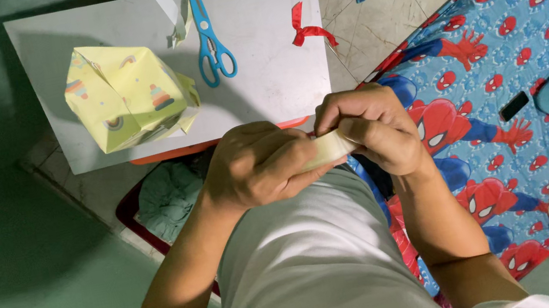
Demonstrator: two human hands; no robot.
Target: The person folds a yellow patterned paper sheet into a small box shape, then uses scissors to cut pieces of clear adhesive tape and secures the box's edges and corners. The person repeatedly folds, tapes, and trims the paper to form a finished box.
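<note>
While both my left hand (pixel 258 166) and right hand (pixel 372 131) pinch closed on the tape roll (pixel 328 149) above my lap, it seems light, stiff-rimmed and sticky, best gripped by its edges.

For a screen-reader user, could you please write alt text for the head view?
Two hands, left hand and right hand, hold a pale tape roll between them above the person's lap. Ahead, a white board carries a box wrapped in yellow paper, blue scissors and a red ribbon.
</note>
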